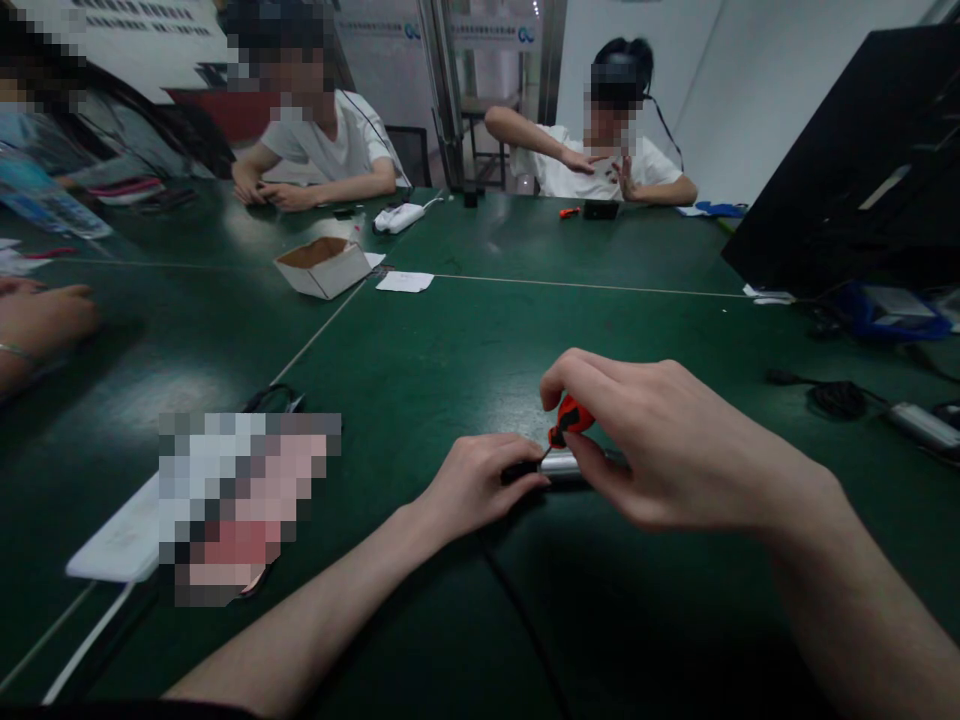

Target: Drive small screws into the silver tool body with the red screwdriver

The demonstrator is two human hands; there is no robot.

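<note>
The green table (465,350) gives firm backing, and the bare surface around the hands leaves room for the elbows; the dark monitor (847,170) stands at the right, well apart from the work. A black cable (517,600) runs from beneath the left hand toward the near edge (where it ends under the fingers, I cannot tell), so it is best kept slack and not tugged.

The right hand (660,440) arches over from the right, thumb and index finger pinching a tool. The left hand (480,480) is closed round the black end of a slim silver-and-black device (561,466), just in front of the person and low over the table. Whether the device rests flat is hidden; pressing it down against the surface would probably steady it better than fingers alone.

The orange-and-black screwdriver (574,415) tilts, its handle up toward the right palm. Bringing it more upright to the face it works on should help the tip bite without slipping, with light pressure first. Its thin blade (548,452) comes down right beside the left fingertips, so drawing those back slightly would be safer. Whether it is seated in a screw is too small to tell.
</note>
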